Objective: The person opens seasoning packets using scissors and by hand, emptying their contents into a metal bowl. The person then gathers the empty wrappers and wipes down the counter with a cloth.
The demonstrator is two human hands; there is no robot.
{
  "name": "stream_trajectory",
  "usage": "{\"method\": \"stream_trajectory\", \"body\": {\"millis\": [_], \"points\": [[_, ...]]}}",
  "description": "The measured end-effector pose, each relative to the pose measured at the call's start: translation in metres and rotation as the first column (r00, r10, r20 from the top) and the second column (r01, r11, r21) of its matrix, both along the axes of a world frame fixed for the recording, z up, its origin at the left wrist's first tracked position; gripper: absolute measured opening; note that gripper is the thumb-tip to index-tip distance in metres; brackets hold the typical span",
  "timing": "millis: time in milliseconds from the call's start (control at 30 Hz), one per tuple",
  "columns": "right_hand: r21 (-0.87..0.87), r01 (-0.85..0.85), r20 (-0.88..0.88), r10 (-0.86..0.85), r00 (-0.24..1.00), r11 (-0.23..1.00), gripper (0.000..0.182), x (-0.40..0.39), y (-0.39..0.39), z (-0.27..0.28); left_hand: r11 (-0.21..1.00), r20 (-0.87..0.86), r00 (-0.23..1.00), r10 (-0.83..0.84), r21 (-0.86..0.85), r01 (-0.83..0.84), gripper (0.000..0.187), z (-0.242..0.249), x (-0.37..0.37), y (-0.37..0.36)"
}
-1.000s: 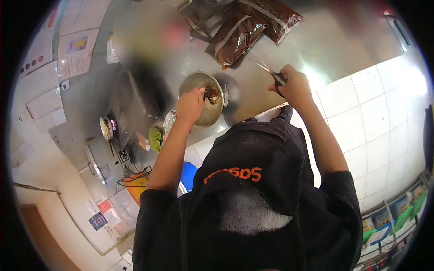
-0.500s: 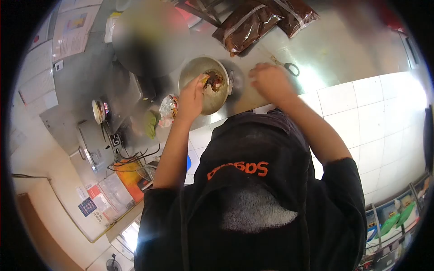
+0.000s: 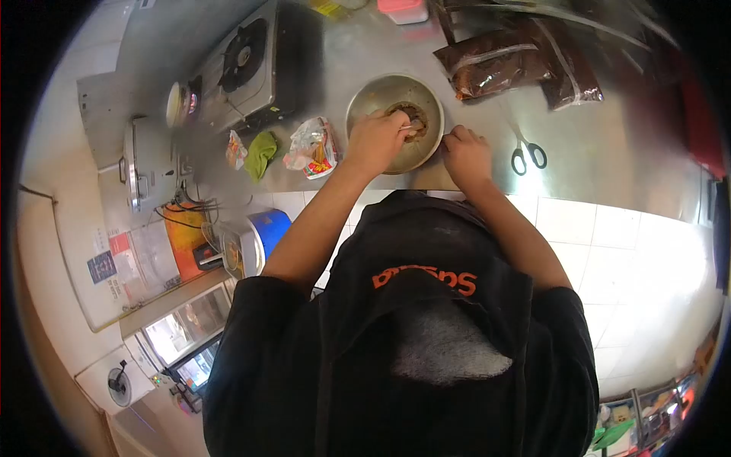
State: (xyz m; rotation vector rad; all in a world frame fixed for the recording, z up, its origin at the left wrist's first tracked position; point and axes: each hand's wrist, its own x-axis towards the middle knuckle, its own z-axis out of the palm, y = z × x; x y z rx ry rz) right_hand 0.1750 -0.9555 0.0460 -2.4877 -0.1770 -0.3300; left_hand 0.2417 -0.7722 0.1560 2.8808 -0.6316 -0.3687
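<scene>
A round metal bowl (image 3: 364, 103) stands on the steel counter with a dark brown, wet-looking mixture (image 3: 415, 114) in its bottom. My left hand (image 3: 378, 141) reaches in over the bowl's left side, its fingers closed at the mixture around something small that I cannot make out. Against the right rim rests my right hand (image 3: 467, 152), fingers curled at the bowl's edge. An opened plastic packet (image 3: 314, 148) lies left of the bowl, and black-handled scissors (image 3: 528, 158) lie to the right of my right hand.
Farther left are a green cloth (image 3: 261, 154), a small packet (image 3: 235, 150) and a gas stove (image 3: 247, 61). Bags of brown sauce (image 3: 499, 68) lie at the back right. A pink-and-white tub (image 3: 403, 11) sits at the back. The counter's front edge runs close to my body.
My right hand has come left to the bowl's rim. My left hand has reached deeper into the bowl, to the mixture. The view has shifted, showing the stove and scissors more clearly.
</scene>
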Motion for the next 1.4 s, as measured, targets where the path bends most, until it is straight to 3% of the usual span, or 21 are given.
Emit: {"method": "stream_trajectory", "body": {"millis": [67, 167, 200, 333, 400, 433, 500, 533, 600, 700, 767, 833, 900, 933, 1000, 1067, 1100, 1133, 1167, 1200, 1400], "points": [[0.090, 0.004, 0.000, -0.004, 1.000, 0.996, 0.008, -0.003, -0.004, 0.005, 0.978, 0.167, 0.975, -0.144, -0.128, 0.166, 0.017, 0.009, 0.000, 0.009], [0.301, 0.046, -0.024, -0.041, 0.999, 0.952, 0.009, -0.006, -0.013, 0.022, 0.968, 0.332, 0.942, -0.045, -0.217, 0.123, 0.012, 0.033, 0.015, 0.038], [0.414, 0.085, -0.059, -0.066, 0.996, 0.906, 0.009, -0.010, -0.018, 0.027, 0.976, 0.361, 0.932, 0.005, -0.205, 0.074, 0.010, 0.042, 0.021, 0.055], [0.465, 0.132, -0.055, -0.121, 0.991, 0.875, 0.008, -0.027, -0.040, 0.034, 0.945, 0.271, 0.929, 0.253, -0.272, -0.178, 0.007, 0.066, 0.050, 0.138], [0.466, 0.192, -0.035, -0.199, 0.979, 0.864, 0.008, -0.035, -0.050, 0.040, 0.980, 0.109, 0.974, 0.197, -0.042, -0.194, 0.006, 0.053, 0.067, 0.179], [0.464, 0.190, -0.035, -0.196, 0.980, 0.865, 0.008, -0.040, -0.053, 0.046, 0.980, 0.108, 0.974, 0.200, -0.045, -0.196, 0.006, 0.035, 0.075, 0.194], [0.480, 0.228, -0.019, -0.250, 0.968, 0.847, 0.009, -0.047, -0.060, 0.059, 0.992, -0.107, 0.994, 0.027, 0.128, -0.013, 0.007, 0.011, 0.086, 0.210], [0.489, 0.228, -0.005, -0.259, 0.966, 0.842, 0.010, -0.048, -0.062, 0.063, 0.992, -0.099, 0.995, 0.028, 0.122, -0.016, 0.007, 0.007, 0.087, 0.209], [0.528, 0.261, -0.050, -0.278, 0.959, 0.808, 0.012, -0.051, -0.058, 0.082, 0.909, -0.114, 0.990, 0.080, 0.417, -0.025, 0.013, -0.007, 0.085, 0.199], [0.570, 0.239, -0.049, -0.258, 0.965, 0.786, 0.018, -0.032, -0.036, 0.106, 0.908, -0.232, 0.969, 0.088, 0.418, 0.018, 0.017, -0.016, 0.081, 0.209], [0.606, 0.125, 0.037, -0.185, 0.982, 0.786, 0.021, -0.004, -0.004, 0.128, 0.960, -0.237, 0.971, 0.032, 0.278, 0.036, 0.018, -0.048, 0.083, 0.235], [0.611, -0.048, 0.046, 0.026, 0.999, 0.790, 0.020, 0.026, 0.042, 0.160, 0.989, -0.232, 0.972, -0.033, 0.130, 0.064, 0.019, -0.063, 0.080, 0.253], [0.586, -0.132, -0.066, 0.210, 0.976, 0.799, 0.020, 0.052, 0.100, 0.175, 0.985, -0.172, 0.985, 0.026, -0.166, -0.055, 0.021, -0.059, 0.071, 0.266], [0.553, -0.205, -0.064, 0.287, 0.956, 0.808, 0.021, 0.067, 0.129, 0.168, 0.981, -0.172, 0.985, 0.031, -0.185, -0.063, 0.021, -0.056, 0.066, 0.272], [0.554, -0.242, -0.257, 0.440, 0.860, 0.796, 0.024, 0.094, 0.182, 0.127, 0.985, -0.239, 0.963, -0.123, -0.148, 0.089, 0.023, -0.047, 0.052, 0.278], [0.595, -0.329, -0.364, 0.610, 0.704, 0.734, 0.021, 0.108, 0.225, 0.066, 0.983, -0.279, 0.959, -0.051, -0.182, -0.001, 0.021, -0.036, 0.040, 0.280], [0.578, -0.333, -0.378, 0.606, 0.700, 0.745, 0.021, 0.108, 0.239, 0.060, 0.978, -0.323, 0.946, 0.020, -0.188, -0.085, 0.018, -0.032, 0.035, 0.283], [0.483, -0.475, -0.412, 0.670, 0.618, 0.735, 0.019, 0.106, 0.254, 0.058, 0.974, -0.327, 0.945, 0.019, -0.208, -0.091, 0.018, -0.032, 0.032, 0.289], [0.390, -0.606, -0.457, 0.717, 0.526, 0.693, 0.018, 0.103, 0.266, 0.054, 0.922, -0.362, 0.931, 0.039, -0.347, -0.174, 0.015, -0.033, 0.028, 0.297], [0.383, -0.606, -0.473, 0.712, 0.519, 0.697, 0.018, 0.100, 0.276, 0.057, 0.844, -0.402, 0.914, 0.053, -0.471, -0.256, 0.011, -0.036, 0.025, 0.305], [0.210, -0.566, -0.322, 0.603, 0.730, 0.797, 0.011, 0.096, 0.323, 0.052, 0.615, -0.483, 0.876, 0.011, -0.687, -0.386, 0.013, -0.061, 0.011, 0.344]]}}
